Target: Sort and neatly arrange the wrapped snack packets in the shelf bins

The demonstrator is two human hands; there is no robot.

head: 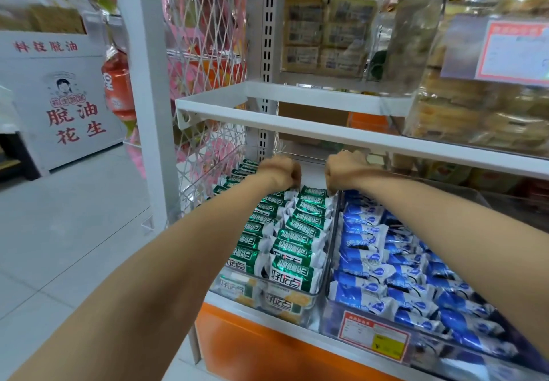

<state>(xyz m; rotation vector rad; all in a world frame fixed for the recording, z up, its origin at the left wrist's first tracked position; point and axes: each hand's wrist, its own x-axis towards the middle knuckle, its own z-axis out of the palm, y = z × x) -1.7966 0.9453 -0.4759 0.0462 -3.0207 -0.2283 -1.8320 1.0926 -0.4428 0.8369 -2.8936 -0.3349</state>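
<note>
While left hand (279, 172) and right hand (346, 169) pinch rear green packets (297, 232) at the back of the clear bin (322, 284), a hard tug could topple the rows or spill one into the blue packets (386, 262).

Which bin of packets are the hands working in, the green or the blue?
The green-packet bin, left of the blue-packet bin: the left hand and right hand both curl onto its rearmost green packets.
</note>
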